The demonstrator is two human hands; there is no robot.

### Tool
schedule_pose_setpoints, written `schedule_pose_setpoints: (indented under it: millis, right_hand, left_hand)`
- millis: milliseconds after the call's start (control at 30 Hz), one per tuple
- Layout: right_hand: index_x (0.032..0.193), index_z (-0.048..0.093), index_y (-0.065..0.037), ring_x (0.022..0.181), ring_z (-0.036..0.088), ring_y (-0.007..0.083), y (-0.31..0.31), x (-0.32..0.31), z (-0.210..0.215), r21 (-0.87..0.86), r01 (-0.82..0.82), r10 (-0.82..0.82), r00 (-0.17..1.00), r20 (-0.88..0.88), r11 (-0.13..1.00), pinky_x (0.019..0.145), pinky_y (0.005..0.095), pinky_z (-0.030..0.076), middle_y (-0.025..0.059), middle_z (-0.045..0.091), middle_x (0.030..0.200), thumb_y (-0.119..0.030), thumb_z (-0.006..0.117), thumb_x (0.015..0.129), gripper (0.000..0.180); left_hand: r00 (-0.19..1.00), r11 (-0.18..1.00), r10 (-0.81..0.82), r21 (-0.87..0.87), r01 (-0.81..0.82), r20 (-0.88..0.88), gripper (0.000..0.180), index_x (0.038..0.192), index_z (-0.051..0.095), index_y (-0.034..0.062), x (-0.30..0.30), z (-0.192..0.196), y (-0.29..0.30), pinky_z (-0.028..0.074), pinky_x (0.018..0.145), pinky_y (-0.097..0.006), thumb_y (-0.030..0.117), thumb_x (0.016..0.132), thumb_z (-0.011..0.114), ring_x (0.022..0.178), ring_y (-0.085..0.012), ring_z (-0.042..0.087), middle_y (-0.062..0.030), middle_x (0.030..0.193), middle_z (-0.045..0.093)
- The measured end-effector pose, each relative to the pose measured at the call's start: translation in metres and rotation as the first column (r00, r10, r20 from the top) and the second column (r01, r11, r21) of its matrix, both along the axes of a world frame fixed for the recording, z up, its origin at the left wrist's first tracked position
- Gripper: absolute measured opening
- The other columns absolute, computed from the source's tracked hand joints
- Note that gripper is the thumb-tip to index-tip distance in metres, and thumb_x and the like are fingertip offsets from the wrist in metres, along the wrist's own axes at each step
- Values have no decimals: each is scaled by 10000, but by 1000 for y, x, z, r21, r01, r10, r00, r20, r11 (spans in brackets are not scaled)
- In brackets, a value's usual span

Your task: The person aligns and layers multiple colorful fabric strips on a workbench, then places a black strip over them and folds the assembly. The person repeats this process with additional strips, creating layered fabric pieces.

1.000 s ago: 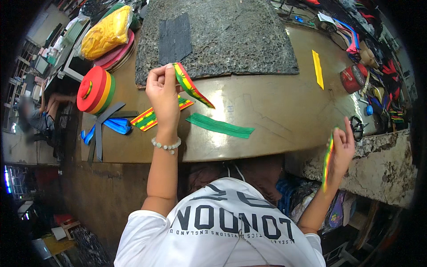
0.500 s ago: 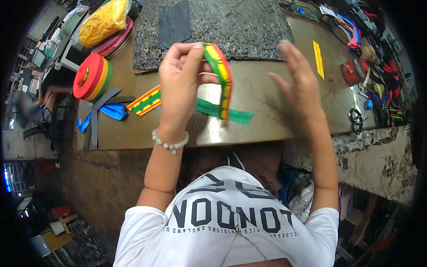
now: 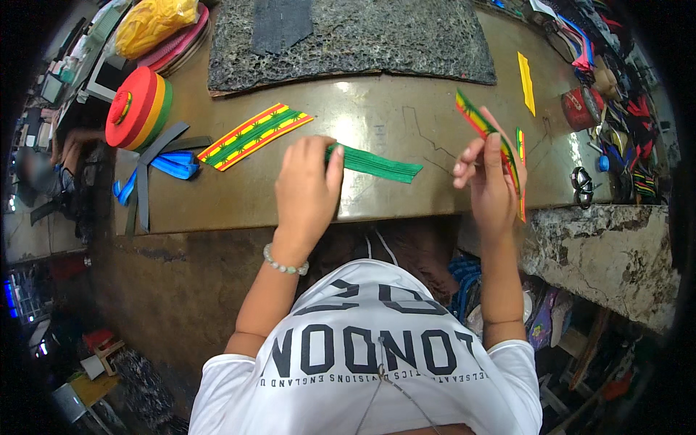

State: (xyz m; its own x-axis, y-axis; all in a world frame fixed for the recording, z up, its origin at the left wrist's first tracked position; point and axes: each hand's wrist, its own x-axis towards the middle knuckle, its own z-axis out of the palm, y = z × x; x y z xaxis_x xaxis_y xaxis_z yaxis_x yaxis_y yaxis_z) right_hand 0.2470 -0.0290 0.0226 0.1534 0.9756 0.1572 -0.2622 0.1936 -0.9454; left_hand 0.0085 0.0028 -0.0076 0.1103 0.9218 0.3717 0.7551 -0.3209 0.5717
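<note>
My left hand is over the table, with thumb and fingers closed at the left end of a green ribbon strip that lies flat. In my right hand, raised to the right, a red, yellow and green leaf-patterned ribbon strip is gripped between thumb and fingers. Part of this strip hangs behind the hand. Another patterned piece, with the same colours, lies slantwise beyond my left hand. Which layers the right fingers press together cannot be made out.
A rough dark board covers the table's far side. Rolled red, yellow and green ribbon, a blue ribbon bundle and dark straps are at left. Rightward are a yellow strip, a red can and black scissors.
The patterned strip has passed from my left hand to my right. My left hand has come down to the green strip's end; my right hand has lowered and closed.
</note>
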Motion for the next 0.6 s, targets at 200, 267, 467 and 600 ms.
schedule_pose_setpoints:
  millis: [200, 267, 467, 600]
  right_hand:
    - [1407, 465, 115, 894, 697, 214, -20, 11, -43, -75, 152, -156, 986, -64, 986, 757, 301, 606, 191, 678, 1080, -186, 529, 1064, 460]
    - [1391, 477, 125, 912, 695, 224, -29, 13, -48, -75, 175, -176, 984, -13, 982, 796, 327, 605, 225, 668, 1121, -173, 525, 1064, 445]
    - [1388, 488, 116, 903, 688, 204, -34, 11, -48, -134, 271, -271, 962, 15, 953, 808, 329, 604, 223, 665, 1130, -238, 511, 1075, 474]
    - [1396, 485, 111, 894, 694, 205, -28, 1, -44, -199, 209, -200, 978, 64, 958, 793, 326, 614, 227, 663, 1139, -248, 513, 1074, 483]
  left_hand:
    - [973, 994, -54, 84, 75, -226, 168, 967, 686, 82, 11, -20, 12, 444, 786, -415, 239, 910, 697, 907, -311, 588, -104, 959, 628]
    - [956, 998, -55, -18, 52, -287, 180, 926, 673, 81, 8, -13, 10, 458, 755, -418, 259, 914, 696, 841, -315, 599, -100, 915, 626]
    - [963, 944, -117, -329, 32, -242, 272, 785, 615, 80, 9, 6, -17, 495, 546, -472, 298, 885, 743, 580, -381, 650, -122, 592, 636]
    - [987, 971, -124, -216, 100, -100, 262, 771, 597, 62, 17, 4, -12, 494, 572, -403, 251, 860, 755, 617, -314, 641, -111, 679, 634]
